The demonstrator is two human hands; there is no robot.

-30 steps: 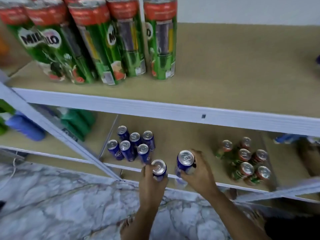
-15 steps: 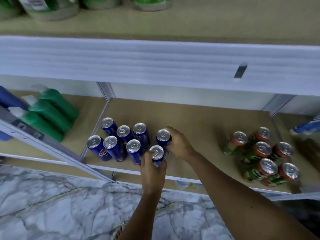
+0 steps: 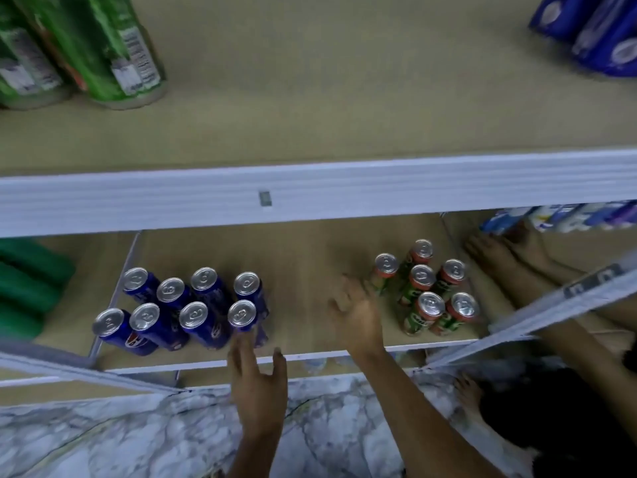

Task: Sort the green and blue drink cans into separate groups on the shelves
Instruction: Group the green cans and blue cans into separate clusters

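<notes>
On the lower shelf (image 3: 303, 257) my 2 groups stood well apart: 8 blue cans (image 3: 193, 305) on the left in 2 rows of 4, and 7 green cans (image 3: 424, 288) on the right, all upright with their silver tops facing me. Bare board lay between them.

My left hand (image 3: 256, 384) hung at the shelf's front edge, fingers straight and a little spread, thumb out to the side, gripping nothing. Its fingertips were just below the nearest blue can (image 3: 242, 313) at the right end of the front row; the blur kept me from telling whether they touched it or were a hair off. My right hand (image 3: 358, 312) hovered over the bare board, just left of the green cans, fingers loosely spread and holding nothing either.

Judging by how things lay, the sorting looked nearly or wholly done. No blue can stood among the green ones, no green among the blue, and I held no can. What might have been left was only tidying, such as nudging the front blue row straight, or checking the other shelves for strays. On the top shelf (image 3: 344, 98) I could see tall green tins (image 3: 103, 46) at the left and blue packs (image 3: 593, 32) at the right, which were not cans to sort.
</notes>
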